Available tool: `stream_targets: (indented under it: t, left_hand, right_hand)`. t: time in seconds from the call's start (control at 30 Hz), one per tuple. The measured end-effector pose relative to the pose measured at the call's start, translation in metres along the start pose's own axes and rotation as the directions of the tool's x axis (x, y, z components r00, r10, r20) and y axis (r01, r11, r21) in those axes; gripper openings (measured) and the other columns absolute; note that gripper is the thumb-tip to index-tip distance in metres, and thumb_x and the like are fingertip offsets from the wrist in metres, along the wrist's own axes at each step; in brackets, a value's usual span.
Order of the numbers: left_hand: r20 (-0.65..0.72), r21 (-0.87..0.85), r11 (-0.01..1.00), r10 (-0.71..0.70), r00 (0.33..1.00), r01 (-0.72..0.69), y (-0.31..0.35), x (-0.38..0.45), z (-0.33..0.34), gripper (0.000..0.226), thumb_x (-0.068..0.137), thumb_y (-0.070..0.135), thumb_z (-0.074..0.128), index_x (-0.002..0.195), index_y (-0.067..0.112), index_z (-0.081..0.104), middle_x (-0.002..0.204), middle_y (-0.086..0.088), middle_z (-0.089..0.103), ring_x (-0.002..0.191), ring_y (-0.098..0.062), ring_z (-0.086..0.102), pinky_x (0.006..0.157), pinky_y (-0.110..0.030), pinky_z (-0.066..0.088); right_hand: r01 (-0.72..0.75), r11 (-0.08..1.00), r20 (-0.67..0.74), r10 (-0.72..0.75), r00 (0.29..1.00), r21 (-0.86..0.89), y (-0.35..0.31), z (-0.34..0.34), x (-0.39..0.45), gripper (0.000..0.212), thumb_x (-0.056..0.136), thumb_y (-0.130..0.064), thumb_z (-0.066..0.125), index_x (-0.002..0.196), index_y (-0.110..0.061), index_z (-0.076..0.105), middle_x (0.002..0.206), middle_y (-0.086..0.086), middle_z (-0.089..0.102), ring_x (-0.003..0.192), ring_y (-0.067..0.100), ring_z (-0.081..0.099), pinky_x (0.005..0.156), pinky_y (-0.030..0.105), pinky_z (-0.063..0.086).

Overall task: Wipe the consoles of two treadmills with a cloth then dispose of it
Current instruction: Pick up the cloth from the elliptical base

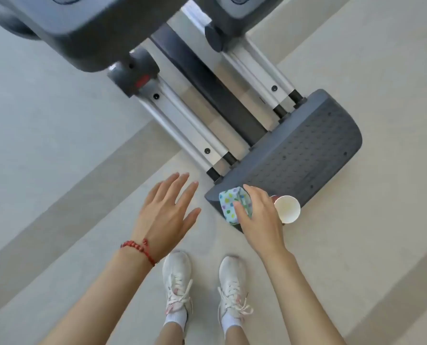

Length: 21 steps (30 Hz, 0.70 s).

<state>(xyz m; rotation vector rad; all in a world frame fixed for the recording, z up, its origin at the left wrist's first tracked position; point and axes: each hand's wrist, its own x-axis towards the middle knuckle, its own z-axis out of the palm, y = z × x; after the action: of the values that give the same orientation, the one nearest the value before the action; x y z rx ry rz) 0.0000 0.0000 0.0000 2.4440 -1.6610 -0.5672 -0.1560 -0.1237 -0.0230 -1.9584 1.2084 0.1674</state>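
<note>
**Both forearms reach down over the floor**

Bare forearms stretch forward above two white sneakers. On the left hand the fingers lie straight and spread, holding nothing; a red bracelet circles its wrist. Fingers of the right hand curl round a dotted folded cloth. Just beyond those fingers a paper cup lies against the treadmill's dark perforated base. Pale beige floor spreads around.

a paper cup on its side — white sneakers below.
</note>
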Motion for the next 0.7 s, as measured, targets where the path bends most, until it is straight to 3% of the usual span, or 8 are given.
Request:
stream_targets:
  t: [0.07, 0.2, 0.33, 0.47, 0.6, 0.7]
  left_hand:
    - [0.009, 0.0, 1.0, -0.004, 1.0, 0.004, -0.006, 0.005, 0.023, 0.057, 0.096, 0.043, 0.027, 0.12, 0.003, 0.06, 0.124, -0.019, 0.058, 0.114, -0.036, 0.056, 0.09, -0.049, 0.047]
    - [0.029, 0.032, 0.999, -0.015, 0.999, 0.014, -0.021, 0.004, 0.067, 0.065, 0.099, 0.046, 0.015, 0.12, 0.004, 0.06, 0.123, -0.018, 0.059, 0.113, -0.037, 0.057, 0.09, -0.049, 0.047]
    - [0.046, 0.044, 0.998, -0.037, 0.998, 0.035, -0.034, -0.002, 0.096, 0.066, 0.099, 0.047, 0.015, 0.122, 0.005, 0.06, 0.124, -0.017, 0.059, 0.114, -0.035, 0.056, 0.091, -0.047, 0.047]
    - [0.041, 0.015, 0.998, -0.054, 0.998, 0.053, -0.04, -0.008, 0.11, 0.067, 0.099, 0.047, 0.014, 0.121, 0.004, 0.06, 0.123, -0.018, 0.059, 0.113, -0.036, 0.057, 0.088, -0.048, 0.048]
    - [0.045, 0.007, 0.998, -0.065, 0.997, 0.065, -0.043, -0.012, 0.112, 0.066, 0.099, 0.047, 0.015, 0.12, 0.004, 0.06, 0.123, -0.017, 0.059, 0.113, -0.035, 0.056, 0.089, -0.046, 0.048]
    - [0.031, 0.005, 0.997, -0.072, 0.997, 0.072, -0.045, -0.012, 0.108, 0.066, 0.099, 0.046, 0.015, 0.12, 0.004, 0.061, 0.122, -0.017, 0.059, 0.113, -0.035, 0.057, 0.089, -0.046, 0.048]
  right_hand:
    - [-0.066, 0.998, 0.017, 0.066, 0.998, -0.005, 0.015, 0.024, 0.018, 0.045, 0.091, -0.027, 0.052, 0.132, -0.013, 0.042, 0.133, 0.006, 0.046, 0.121, 0.022, 0.041, 0.097, 0.034, 0.034]
    - [-0.208, 0.976, 0.028, 0.211, 0.977, -0.07, 0.047, 0.07, 0.051, 0.054, 0.087, -0.03, 0.058, 0.134, -0.012, 0.037, 0.135, 0.008, 0.043, 0.123, 0.023, 0.04, 0.098, 0.038, 0.039]
    - [-0.276, 0.946, -0.017, 0.278, 0.961, -0.17, 0.071, 0.096, 0.072, 0.066, 0.083, -0.037, 0.064, 0.135, -0.011, 0.033, 0.136, 0.011, 0.041, 0.125, 0.025, 0.039, 0.099, 0.039, 0.036]
    - [-0.335, 0.921, -0.033, 0.336, 0.941, -0.197, 0.081, 0.108, 0.078, 0.072, 0.074, -0.046, 0.07, 0.128, -0.009, 0.038, 0.126, 0.012, 0.044, 0.115, 0.027, 0.045, 0.094, 0.042, 0.041]
    - [-0.462, 0.887, -0.041, 0.463, 0.886, 0.017, 0.088, 0.114, 0.081, 0.072, 0.065, -0.045, 0.078, 0.118, -0.005, 0.048, 0.119, 0.012, 0.052, 0.11, 0.028, 0.05, 0.093, 0.048, 0.044]
    - [-0.484, 0.854, 0.014, 0.491, 0.871, 0.19, 0.089, 0.113, 0.078, 0.052, 0.064, -0.039, 0.08, 0.099, -0.005, 0.06, 0.104, 0.011, 0.064, 0.096, 0.027, 0.061, 0.086, 0.043, 0.05]
